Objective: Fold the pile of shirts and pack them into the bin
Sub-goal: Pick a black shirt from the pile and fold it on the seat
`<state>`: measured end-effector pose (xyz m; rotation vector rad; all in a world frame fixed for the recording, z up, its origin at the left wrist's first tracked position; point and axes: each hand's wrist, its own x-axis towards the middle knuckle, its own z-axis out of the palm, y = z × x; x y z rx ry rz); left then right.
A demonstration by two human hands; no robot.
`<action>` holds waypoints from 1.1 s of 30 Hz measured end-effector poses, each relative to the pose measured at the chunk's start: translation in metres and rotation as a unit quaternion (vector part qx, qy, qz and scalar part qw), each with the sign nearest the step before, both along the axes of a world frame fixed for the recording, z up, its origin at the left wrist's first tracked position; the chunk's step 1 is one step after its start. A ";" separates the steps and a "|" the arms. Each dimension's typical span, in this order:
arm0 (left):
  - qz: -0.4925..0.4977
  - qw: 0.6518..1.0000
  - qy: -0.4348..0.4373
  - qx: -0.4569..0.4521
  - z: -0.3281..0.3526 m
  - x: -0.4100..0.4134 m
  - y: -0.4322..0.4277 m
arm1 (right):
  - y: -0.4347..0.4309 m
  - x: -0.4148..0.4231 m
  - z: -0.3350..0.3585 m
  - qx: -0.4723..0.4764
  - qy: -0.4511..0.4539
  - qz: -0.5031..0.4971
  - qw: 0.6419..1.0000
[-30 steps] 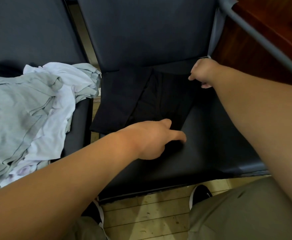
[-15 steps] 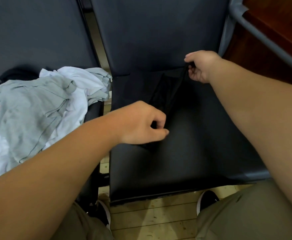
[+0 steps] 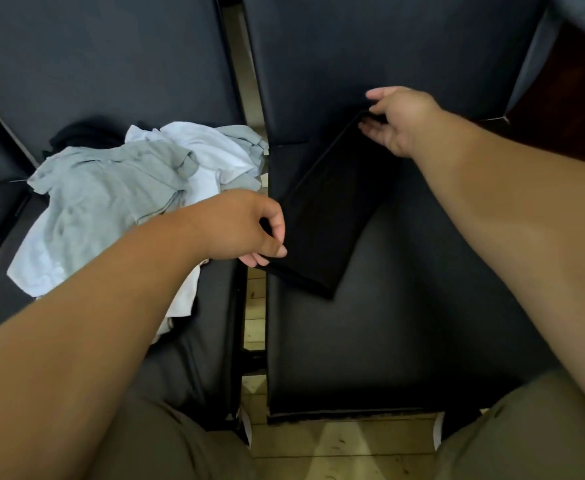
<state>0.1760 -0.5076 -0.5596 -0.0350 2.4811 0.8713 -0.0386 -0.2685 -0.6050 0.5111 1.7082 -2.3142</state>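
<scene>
**Q:** Entry one, the black shirt [image 3: 325, 216]: where is it logged?

**A:** It is logged over the right seat [image 3: 370, 334], folded into a long narrow strip. It is set slantwise, with the far end toward the backrest [image 3: 388, 46] and the near end at the seat's left edge. Whether it is lifted clear of the cushion or rests on it cannot be told.

**Q:** How are the hands entered?

**A:** The left hand [image 3: 246, 226] is entered at the near left corner of the strip. The cloth is pinched between the thumb and curled fingers. The right hand [image 3: 402, 119] is entered at the far end. That edge is held between the thumb above and the fingers below, and the fingers are only slightly bent.

**Q:** What else is logged from the task's stock?

**A:** A pile [image 3: 118, 202] is listed on the left seat [image 3: 211, 327], unfolded and crumpled. A grey shirt [image 3: 104, 181] is recorded on top and a white shirt [image 3: 211, 150] beneath it, toward the right edge. Something dark is noted behind the pile, but what it is cannot be told. The pile is kept apart from the black shirt by the gap between the seats.

**Q:** What are the remaining entries?

**A:** A wooden floor [image 3: 339, 448] is seen through the gap and in front of the seats. Olive trousers [image 3: 526, 441] are recorded at the bottom corners of the view.
</scene>
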 end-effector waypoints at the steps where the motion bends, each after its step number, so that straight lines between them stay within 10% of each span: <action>1: -0.002 1.000 -0.006 -0.003 -0.005 -0.003 -0.004 | -0.005 -0.002 -0.003 0.007 -0.002 -0.002 1.000; 19: 0.062 0.984 -0.052 -0.160 -0.045 -0.031 -0.003 | -0.029 0.010 -0.003 0.124 -0.001 0.017 0.992; 25: 0.099 0.985 -0.108 -0.086 -0.046 -0.027 -0.011 | -0.026 0.059 -0.001 0.515 -0.034 0.173 0.839; 33: 0.185 0.968 -0.162 0.041 -0.038 -0.003 0.010 | -0.024 0.171 0.024 0.525 -0.268 0.408 0.698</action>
